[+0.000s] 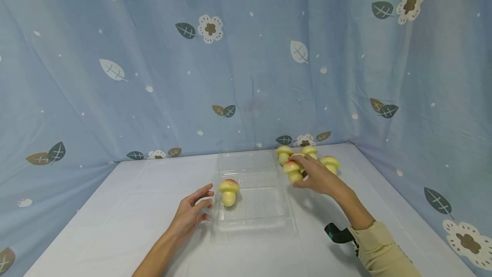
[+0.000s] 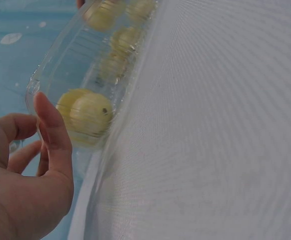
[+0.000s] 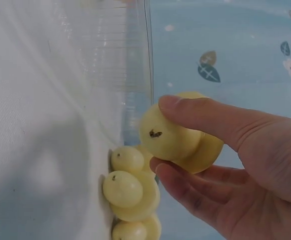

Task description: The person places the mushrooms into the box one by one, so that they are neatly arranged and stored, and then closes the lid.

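Note:
My right hand pinches a toy mushroom with a yellow stem and a red-tinged cap. It is held beside the right edge of a clear plastic box, close to more mushrooms. In the right wrist view, the thumb lies on the stem end and the fingers are on the far side. Another mushroom stands upright in the box's left part. My left hand is at the box's left side with loosely bent fingers; its fingertips are right at the rim in the left wrist view.
Several toy mushrooms stand in a cluster at the table's back right. The box's clear lid is folded open toward the back. A blue patterned curtain hangs behind the white table. A black device is by the right sleeve.

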`<state>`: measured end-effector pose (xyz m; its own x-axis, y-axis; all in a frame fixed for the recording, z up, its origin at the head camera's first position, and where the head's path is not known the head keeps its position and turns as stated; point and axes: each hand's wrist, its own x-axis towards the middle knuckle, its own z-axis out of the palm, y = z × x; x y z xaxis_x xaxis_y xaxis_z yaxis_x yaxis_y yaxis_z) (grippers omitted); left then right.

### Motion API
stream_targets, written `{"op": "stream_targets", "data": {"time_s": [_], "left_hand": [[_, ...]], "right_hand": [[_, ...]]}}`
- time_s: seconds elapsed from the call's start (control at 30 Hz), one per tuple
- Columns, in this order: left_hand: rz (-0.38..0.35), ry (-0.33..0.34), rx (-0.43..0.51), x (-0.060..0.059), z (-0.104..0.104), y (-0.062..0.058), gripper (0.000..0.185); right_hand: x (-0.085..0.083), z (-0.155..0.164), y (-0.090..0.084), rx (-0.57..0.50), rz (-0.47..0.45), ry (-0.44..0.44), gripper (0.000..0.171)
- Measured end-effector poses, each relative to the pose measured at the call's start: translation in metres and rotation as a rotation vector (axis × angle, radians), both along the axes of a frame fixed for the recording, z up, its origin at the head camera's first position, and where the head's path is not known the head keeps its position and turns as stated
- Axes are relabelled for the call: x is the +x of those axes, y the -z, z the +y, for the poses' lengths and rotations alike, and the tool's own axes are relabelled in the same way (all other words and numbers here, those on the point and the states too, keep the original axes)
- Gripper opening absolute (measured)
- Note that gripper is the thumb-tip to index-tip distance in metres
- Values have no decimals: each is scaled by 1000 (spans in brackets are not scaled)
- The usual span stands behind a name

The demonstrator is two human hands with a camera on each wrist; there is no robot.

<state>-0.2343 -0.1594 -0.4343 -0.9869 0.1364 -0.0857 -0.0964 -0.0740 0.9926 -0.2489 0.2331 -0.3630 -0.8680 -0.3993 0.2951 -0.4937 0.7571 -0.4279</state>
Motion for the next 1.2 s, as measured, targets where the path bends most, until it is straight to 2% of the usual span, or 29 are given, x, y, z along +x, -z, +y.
{"op": "stream_targets", "data": {"time_s": [0.47,0.83,1.2], "left_hand": [[-14,9,1,0,0,1,54],[12,28,2,-1,-1,2,58],[-8,17,21,-1,-1,1,57]], "right_hand": [[2,-4,0,-17,-4,0,69],[2,-9,3,-33,16,-17,69],[3,-18,-3,-55,7,-42,71]]}}
